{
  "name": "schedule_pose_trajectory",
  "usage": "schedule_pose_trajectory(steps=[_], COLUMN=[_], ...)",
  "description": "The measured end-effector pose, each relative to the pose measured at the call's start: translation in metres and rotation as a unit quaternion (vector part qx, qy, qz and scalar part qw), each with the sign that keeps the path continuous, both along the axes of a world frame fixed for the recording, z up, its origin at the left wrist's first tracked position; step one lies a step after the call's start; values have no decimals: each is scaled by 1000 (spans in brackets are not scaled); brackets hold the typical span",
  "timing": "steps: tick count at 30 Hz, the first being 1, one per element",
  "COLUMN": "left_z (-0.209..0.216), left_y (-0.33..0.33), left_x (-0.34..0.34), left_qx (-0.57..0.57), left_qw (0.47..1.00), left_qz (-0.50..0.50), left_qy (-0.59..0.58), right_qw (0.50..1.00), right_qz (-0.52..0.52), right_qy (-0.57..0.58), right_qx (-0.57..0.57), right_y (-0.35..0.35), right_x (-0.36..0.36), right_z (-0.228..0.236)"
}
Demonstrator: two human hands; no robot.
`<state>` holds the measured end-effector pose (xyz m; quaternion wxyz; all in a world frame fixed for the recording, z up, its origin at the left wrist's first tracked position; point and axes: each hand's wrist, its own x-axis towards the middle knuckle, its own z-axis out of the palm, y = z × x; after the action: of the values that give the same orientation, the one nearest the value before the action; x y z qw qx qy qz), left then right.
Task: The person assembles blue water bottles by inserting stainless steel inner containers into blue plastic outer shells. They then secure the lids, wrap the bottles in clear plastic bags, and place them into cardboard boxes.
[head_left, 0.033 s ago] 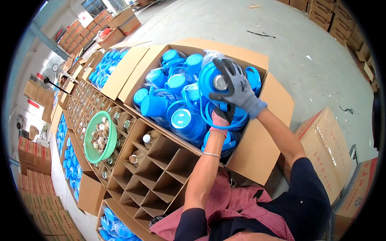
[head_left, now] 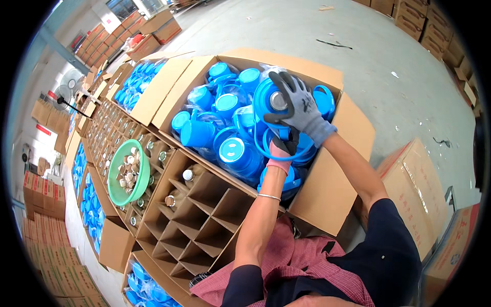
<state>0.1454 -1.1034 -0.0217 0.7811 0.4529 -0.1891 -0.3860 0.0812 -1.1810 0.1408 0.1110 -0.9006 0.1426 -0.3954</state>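
Observation:
Over the far right of an open carton (head_left: 207,153) I hold a blue thermos flask (head_left: 262,102) with a round silver top. My right hand (head_left: 302,105), in a grey and black glove, spans that top, thumb and fingers curved about it. My left hand (head_left: 284,149), in a pink and black glove, closes on the flask from below, its fingers partly hidden. The flask's blue carrying loop (head_left: 258,140) hangs by my left hand. Around both hands the carton holds several blue flask shells and cups (head_left: 232,151), some in clear plastic.
A divided carton (head_left: 207,233) stands nearest me, with a few bottle-like liners (head_left: 188,175) in its cells. A green basin (head_left: 147,176) of small stoppers rests on another divided carton to the left. A taped carton (head_left: 411,192) stands at right; a fan (head_left: 64,97) is far left.
My right hand has shifted very slightly left and up on the flask, its fingers a little more spread. The view has moved a touch; all else looks the same.

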Motion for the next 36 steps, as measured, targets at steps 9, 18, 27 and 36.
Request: schedule_pose_trajectory(steps=[9, 18, 27, 36], left_z=[101, 65, 59, 52], left_y=[139, 310, 312, 323], left_x=[-40, -96, -96, -106], left_qx=[25, 245, 242, 267], left_qw=[989, 793, 781, 829], left_qz=[-90, 17, 80, 173], left_qy=[-117, -558, -570, -460], right_qw=[975, 974, 937, 992], right_qz=[-31, -75, -104, -93], right_qy=[218, 209, 315, -85], right_qx=[-21, -44, 111, -33], right_y=[-113, -104, 53, -43], right_x=[83, 113, 161, 92], right_z=[-50, -134, -161, -98])
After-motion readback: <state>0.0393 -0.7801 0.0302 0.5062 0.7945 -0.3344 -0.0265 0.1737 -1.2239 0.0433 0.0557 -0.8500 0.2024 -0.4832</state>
